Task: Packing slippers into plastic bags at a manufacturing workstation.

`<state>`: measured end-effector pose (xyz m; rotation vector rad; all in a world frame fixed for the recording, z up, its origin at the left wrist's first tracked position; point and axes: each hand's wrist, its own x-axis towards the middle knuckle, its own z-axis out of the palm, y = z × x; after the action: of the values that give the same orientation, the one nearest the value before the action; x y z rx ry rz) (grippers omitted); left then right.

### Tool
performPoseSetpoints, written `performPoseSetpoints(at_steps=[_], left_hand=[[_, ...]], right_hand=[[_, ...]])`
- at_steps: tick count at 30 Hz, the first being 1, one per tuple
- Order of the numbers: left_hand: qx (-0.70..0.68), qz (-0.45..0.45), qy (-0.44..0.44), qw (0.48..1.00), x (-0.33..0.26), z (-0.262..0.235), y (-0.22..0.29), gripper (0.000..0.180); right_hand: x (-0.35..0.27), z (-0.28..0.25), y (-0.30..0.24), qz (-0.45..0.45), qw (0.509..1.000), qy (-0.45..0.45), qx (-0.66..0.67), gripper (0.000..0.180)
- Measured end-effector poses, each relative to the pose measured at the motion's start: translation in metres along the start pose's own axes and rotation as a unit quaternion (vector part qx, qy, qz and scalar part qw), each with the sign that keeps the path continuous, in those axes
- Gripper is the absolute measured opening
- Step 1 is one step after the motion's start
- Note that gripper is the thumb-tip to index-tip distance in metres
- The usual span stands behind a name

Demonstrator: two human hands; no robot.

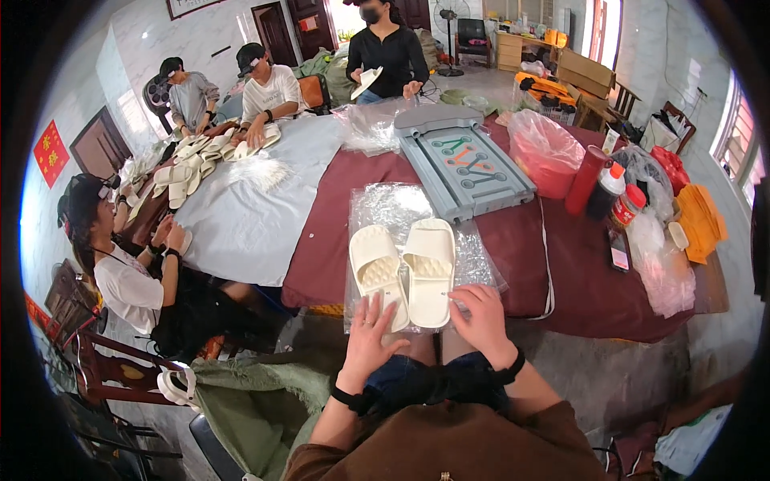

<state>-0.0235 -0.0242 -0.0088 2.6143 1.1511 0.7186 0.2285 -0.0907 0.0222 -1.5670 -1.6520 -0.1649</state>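
Note:
Side by side in front of me lie two cream slide slippers, the left slipper (375,255) and the right slipper (430,264). Their heels point toward me, and both rest on a clear plastic bag (391,202) at the table's near edge. My left hand (370,333) has its fingers spread at the heel of the left slipper, with the fingertips touching it. Beside the heel of the right slipper is my right hand (481,317), fingers apart, its fingertips at the slipper's edge. Neither hand is closed around a slipper.
Beyond the slippers sits a grey plastic case (461,164). Bottles (605,191), a phone (618,250) and plastic bags (659,268) crowd the right side. Co-workers (132,264) handle a slipper pile (188,164) at left; another person (383,52) stands opposite. A green sack (257,401) is beside me.

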Motion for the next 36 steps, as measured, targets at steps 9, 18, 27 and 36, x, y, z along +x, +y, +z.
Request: performPoseSetpoints(at_steps=[9,18,27,36], left_hand=[[-0.055,0.014,0.003,0.998,-0.008,0.015,-0.012,0.063],[-0.071,0.003,0.008,0.997,-0.008,0.009,-0.015,0.061],[-0.07,0.017,0.007,0.997,-0.007,0.004,-0.017,0.064],[-0.116,0.014,0.089,0.989,-0.011,-0.005,-0.004,0.051]], right_hand=[[0.044,0.088,0.012,0.006,0.983,-0.166,-0.081,0.057],[0.063,0.103,0.023,-0.041,0.977,-0.203,-0.055,0.064],[0.092,0.146,-0.018,0.002,0.938,-0.214,-0.271,0.056],[0.084,0.124,0.006,-0.004,0.995,-0.102,0.011,0.031]])
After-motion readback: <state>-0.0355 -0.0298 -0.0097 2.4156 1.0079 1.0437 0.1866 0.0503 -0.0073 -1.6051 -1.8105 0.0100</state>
